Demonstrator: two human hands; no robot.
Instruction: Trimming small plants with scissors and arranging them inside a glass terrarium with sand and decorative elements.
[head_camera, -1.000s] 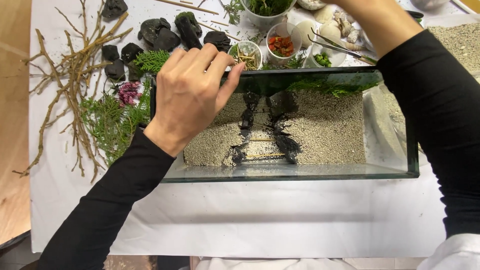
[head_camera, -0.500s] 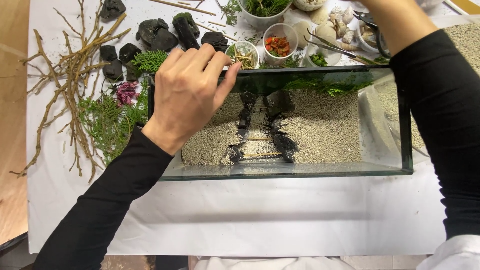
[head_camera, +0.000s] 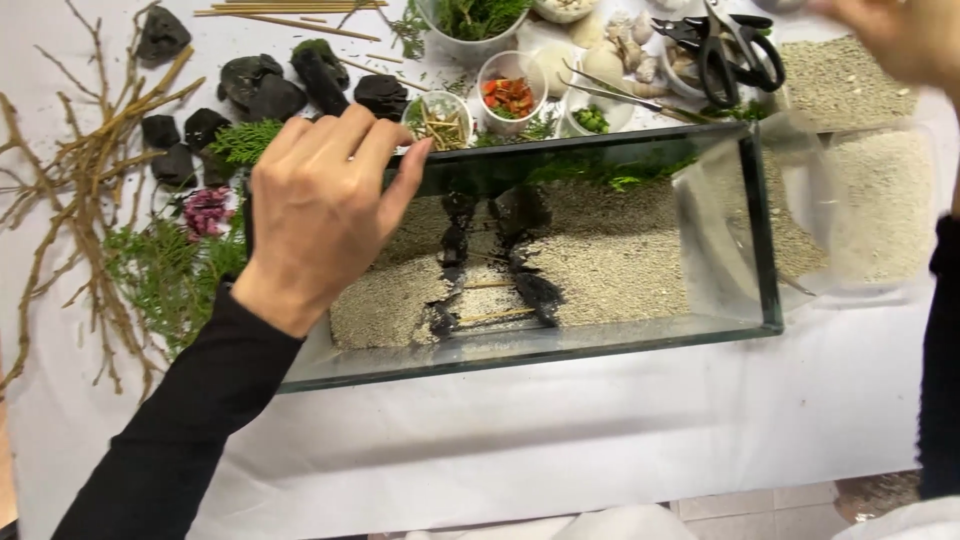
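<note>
A rectangular glass tank (head_camera: 762, 235) lies on a white cloth. Pale sand (head_camera: 620, 260) covers its floor. Two rows of black stones (head_camera: 532, 285) line a path crossed by small sticks (head_camera: 495, 317), and a green sprig (head_camera: 610, 178) lies along the back wall. My left hand (head_camera: 320, 200) hovers over the tank's left end with fingers curled and thumb meeting the fingertips; nothing shows between them. My right hand (head_camera: 890, 35) is blurred at the top right corner, above the loose sand, and partly cut off.
Behind the tank are black scissors (head_camera: 735, 45), tweezers (head_camera: 630, 95), a cup of red bits (head_camera: 507, 95), a cup of sticks (head_camera: 440, 122) and shells (head_camera: 625, 60). Black rocks (head_camera: 270, 90), dry branches (head_camera: 80, 180) and green foliage (head_camera: 170, 280) lie left. A clear bag of sand (head_camera: 870, 200) sits right.
My right arm has lifted off the tank's right end toward the upper right corner. The view has swung right, uncovering the scissors and sand bag. My left hand stays over the tank's left end.
</note>
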